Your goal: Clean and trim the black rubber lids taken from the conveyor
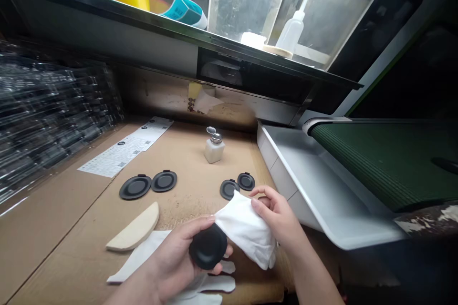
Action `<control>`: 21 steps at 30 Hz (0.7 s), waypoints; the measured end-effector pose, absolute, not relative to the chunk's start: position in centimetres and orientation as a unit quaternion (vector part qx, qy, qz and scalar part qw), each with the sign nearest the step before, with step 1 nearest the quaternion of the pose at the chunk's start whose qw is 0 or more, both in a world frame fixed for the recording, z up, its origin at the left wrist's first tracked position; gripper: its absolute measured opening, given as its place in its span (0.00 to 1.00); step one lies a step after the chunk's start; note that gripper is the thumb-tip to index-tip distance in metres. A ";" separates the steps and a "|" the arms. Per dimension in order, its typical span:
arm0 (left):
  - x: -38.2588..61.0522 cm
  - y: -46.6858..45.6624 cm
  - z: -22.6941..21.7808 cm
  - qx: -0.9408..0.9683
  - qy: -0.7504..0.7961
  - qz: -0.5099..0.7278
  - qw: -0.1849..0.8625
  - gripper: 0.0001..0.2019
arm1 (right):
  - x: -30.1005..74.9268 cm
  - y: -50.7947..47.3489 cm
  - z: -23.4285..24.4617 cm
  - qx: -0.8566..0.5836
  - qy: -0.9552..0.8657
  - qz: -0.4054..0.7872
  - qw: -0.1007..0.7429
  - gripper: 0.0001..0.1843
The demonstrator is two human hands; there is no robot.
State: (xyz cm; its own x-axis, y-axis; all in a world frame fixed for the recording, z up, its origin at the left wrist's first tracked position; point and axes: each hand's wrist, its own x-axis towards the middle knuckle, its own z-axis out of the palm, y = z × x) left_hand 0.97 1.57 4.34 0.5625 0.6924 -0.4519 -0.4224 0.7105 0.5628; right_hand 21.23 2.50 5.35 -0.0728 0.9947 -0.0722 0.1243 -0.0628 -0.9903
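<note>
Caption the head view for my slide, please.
Left hand holding a black disc, right hand a white cloth, above brown cardboard.

Cloth (246,231) and round case (208,248) in hands (281,217), before a bottle (214,150) on cardboard (193,155); paper sheets (125,148) left, tray (318,171) right.

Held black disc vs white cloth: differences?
The black disc is dark; the white cloth is pale. The disc has a smooth, round outline, while the cloth is irregular and creased. The disc sits in the left hand; the cloth is in the right hand. Shared: both are handheld.
</note>
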 end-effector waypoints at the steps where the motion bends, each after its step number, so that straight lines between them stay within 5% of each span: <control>1: 1.0 1.6 4.2 0.197 0.340 0.323 0.861 0.12 | 21.4 2.5 5.4 -0.530 -0.536 0.499 0.427 0.15; 16: 1.1 0.9 3.6 0.308 0.360 0.341 0.812 0.11 | 21.8 2.3 3.6 -0.533 -0.596 0.421 0.429 0.15; 21: 1.4 1.1 3.5 0.322 0.369 0.349 0.799 0.12 | 20.5 0.8 4.5 -0.547 -0.689 0.201 0.431 0.10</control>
State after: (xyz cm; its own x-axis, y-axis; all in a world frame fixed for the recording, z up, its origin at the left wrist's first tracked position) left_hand 1.36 1.08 3.50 0.4840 0.7951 -0.3655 -0.3189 0.5492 0.7724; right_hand 20.49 0.81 4.53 -0.0318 0.9271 0.3735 0.5802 0.3214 -0.7484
